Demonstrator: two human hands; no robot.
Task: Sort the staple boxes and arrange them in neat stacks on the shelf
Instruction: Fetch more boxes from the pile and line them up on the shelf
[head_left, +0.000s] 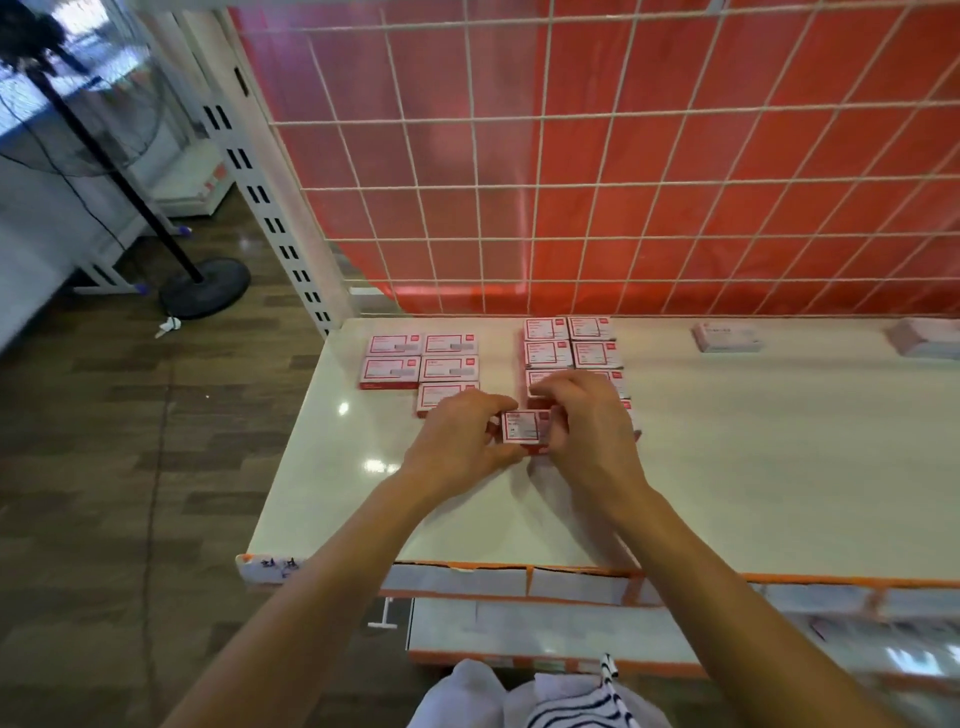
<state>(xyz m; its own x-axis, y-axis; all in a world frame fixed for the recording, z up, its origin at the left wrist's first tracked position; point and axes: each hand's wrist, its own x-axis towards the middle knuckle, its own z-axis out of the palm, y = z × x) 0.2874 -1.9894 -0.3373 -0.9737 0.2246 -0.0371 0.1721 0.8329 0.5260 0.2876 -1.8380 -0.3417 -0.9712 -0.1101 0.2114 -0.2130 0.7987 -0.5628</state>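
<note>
One staple box (525, 426) pinched by left hand (457, 441), right hand (592, 431); open shelf (727, 493) surface toward front edge.

The right hand (592, 426) covers most of the nearest boxes (615, 376) in the centre group, so their count is unclear. It and the left hand (462, 441) hide the ends of the staple box (525, 427) they hold; its print is too small to read. At the right edge a pale pack (930, 338) is cut off and blurred.

Head view looks down, close over shelf (727, 467)
</note>
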